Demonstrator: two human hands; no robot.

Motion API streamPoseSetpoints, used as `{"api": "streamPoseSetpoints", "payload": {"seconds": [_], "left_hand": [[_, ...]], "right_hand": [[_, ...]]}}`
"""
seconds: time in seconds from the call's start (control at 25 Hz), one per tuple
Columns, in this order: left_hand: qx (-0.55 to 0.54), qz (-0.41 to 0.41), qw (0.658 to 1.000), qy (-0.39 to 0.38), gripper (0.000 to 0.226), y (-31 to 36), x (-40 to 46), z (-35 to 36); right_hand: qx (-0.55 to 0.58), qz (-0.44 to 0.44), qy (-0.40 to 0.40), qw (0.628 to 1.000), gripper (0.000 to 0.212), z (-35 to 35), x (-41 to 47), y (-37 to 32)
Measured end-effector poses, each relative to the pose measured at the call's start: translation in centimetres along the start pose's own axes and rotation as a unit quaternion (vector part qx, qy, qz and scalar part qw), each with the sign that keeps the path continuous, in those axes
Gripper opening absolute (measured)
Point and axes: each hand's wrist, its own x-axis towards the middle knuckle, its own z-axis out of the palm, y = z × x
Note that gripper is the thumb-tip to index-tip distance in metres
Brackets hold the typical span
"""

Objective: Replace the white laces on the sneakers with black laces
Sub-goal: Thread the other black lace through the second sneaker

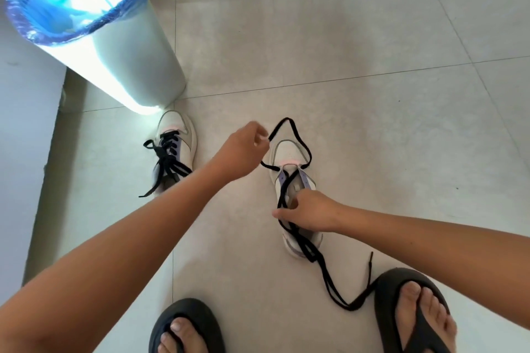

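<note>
Two white sneakers stand on the tiled floor. The left sneaker (179, 146) is laced and tied with a black lace (167, 163). The right sneaker (289, 157) has a loose black lace (298, 135) through its lowest eyelets. My left hand (243, 149) pinches one end of that lace above the toe, forming a loop. My right hand (305, 213) grips the lace strands over the shoe's opening and rests on the sneaker. The rest of the lace trails on the floor (335, 292) toward my right foot.
A white bin (120, 54) with a blue bag liner stands at the upper left, close to the left sneaker. My feet wear black flip-flops, the left (186, 327) and the right (413, 312), at the bottom edge. A wall runs along the left.
</note>
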Motion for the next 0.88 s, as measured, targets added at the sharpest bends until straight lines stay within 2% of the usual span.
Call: {"api": "streamPoseSetpoints", "payload": {"seconds": [0.08,0.16,0.24,0.32,0.4,0.56,0.68,0.76,0.8,0.88], "left_hand": [[-0.013,-0.12,0.986,-0.112,0.036,-1.6,-0.9,2.4],[-0.049,-0.206,0.949,-0.232,0.055,-2.1,-2.4,4.3],[-0.05,-0.208,0.947,-0.24,0.056,-2.3,-3.0,5.9],[-0.04,-0.181,0.962,-0.2,0.042,-2.3,-3.0,6.7],[-0.087,-0.195,0.957,-0.199,0.028,-2.0,-2.8,6.4],[-0.241,-0.249,0.918,-0.195,0.017,-0.5,-3.6,5.1],[-0.423,-0.281,0.839,-0.195,0.019,1.9,-4.7,4.3],[-0.48,-0.286,0.797,-0.228,0.023,3.2,-6.1,4.0],[-0.48,-0.277,0.794,-0.251,0.025,3.6,-7.0,4.0],[-0.387,-0.223,0.835,-0.322,0.027,3.8,-8.6,3.9]], "right_hand": [[-0.024,-0.011,-0.022,0.999,0.051,0.5,0.1,0.2],[-0.004,-0.011,-0.05,0.999,0.046,0.7,-0.1,0.5],[0.033,-0.01,-0.081,0.996,0.042,0.6,-0.6,0.7],[0.079,-0.001,-0.112,0.991,0.042,0.3,-0.9,1.0],[0.171,0.024,-0.126,0.977,0.035,-0.3,-1.1,1.2],[0.405,0.064,-0.09,0.908,0.033,-1.6,-1.5,0.9],[0.54,0.092,-0.022,0.836,0.04,-1.7,-1.4,0.3],[0.598,0.122,-0.029,0.792,0.043,-1.8,-1.3,-0.3],[0.623,0.135,-0.043,0.769,0.043,-2.0,-1.3,-0.6],[0.65,0.145,-0.091,0.74,0.046,-2.7,-1.2,-1.0]]}}
